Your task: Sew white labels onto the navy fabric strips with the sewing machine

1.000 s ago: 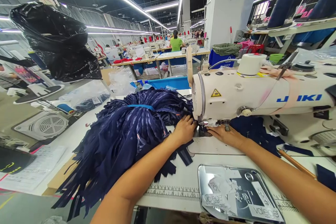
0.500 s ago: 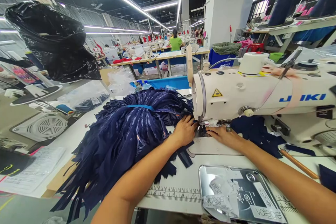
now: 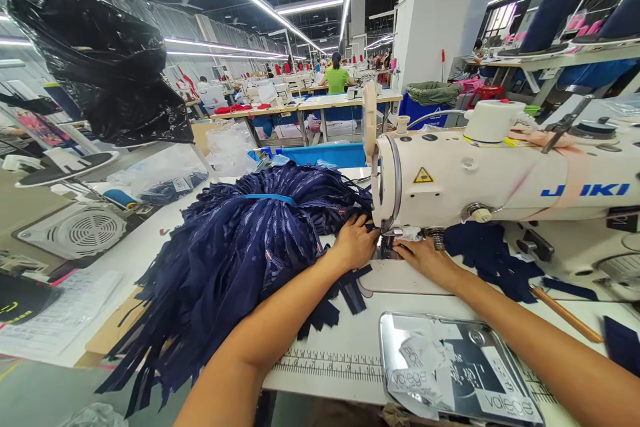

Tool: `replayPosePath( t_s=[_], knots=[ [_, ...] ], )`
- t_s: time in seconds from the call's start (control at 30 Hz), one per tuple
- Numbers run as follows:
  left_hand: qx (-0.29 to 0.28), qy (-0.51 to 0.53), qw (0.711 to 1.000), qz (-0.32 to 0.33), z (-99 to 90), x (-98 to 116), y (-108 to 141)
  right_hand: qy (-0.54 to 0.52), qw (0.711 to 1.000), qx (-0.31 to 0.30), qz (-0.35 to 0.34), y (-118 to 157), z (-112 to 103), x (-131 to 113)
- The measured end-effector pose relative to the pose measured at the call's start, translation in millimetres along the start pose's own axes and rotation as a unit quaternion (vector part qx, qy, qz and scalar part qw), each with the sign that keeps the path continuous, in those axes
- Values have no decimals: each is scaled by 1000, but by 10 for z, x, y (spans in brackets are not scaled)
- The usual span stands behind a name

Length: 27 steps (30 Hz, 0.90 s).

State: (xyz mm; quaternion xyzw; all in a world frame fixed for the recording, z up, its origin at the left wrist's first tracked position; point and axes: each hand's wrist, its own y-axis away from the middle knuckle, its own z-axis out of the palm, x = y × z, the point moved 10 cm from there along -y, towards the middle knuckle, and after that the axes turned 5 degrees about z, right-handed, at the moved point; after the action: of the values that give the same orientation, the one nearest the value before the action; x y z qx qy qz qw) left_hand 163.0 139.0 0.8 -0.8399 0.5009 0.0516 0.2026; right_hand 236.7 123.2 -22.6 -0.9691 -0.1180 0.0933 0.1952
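Observation:
At the sewing machine [image 3: 450, 173], my left hand [image 3: 356, 241] grips navy fabric just left of the needle, its fingers curled and close together. My right hand [image 3: 425, 259] is on the other side of the presser foot [image 3: 387, 243], with its fingertips pinching the work at the needle plate. The small piece between the hands is mostly hidden by fingers and foot. Left of my left hand lies a big bundle of navy lace-trimmed fabric pieces [image 3: 235, 247], tied with a blue band [image 3: 270, 199]. Its loose strips spread over the table.
In front of me a metal tin lid [image 3: 460, 367] with white labels lies across a printed ruler [image 3: 330, 367]. Navy scraps [image 3: 493, 260] and an orange-brown stick [image 3: 567, 313] are right of my right hand. A black plastic-wrapped thing [image 3: 100, 60] hangs at upper left.
The view has shifted slightly, so the machine appears a little farther right. Both hands stay beside the presser foot, and the bundle lies as before.

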Motion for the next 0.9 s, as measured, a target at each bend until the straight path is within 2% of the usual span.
replayPosePath(
  t_s=[0.43,0.73,0.9],
  knots=[
    [-27,-15,999,-8,17,2,-48,55,998,-7,38,-25,96,16],
    [-21,14,1000,-13,3,3,-36,68,997,-33,-30,-65,-33,-12],
    [-30,25,999,-19,-5,-11,-63,72,996,-41,-34,-84,-88,-53]
  ],
)
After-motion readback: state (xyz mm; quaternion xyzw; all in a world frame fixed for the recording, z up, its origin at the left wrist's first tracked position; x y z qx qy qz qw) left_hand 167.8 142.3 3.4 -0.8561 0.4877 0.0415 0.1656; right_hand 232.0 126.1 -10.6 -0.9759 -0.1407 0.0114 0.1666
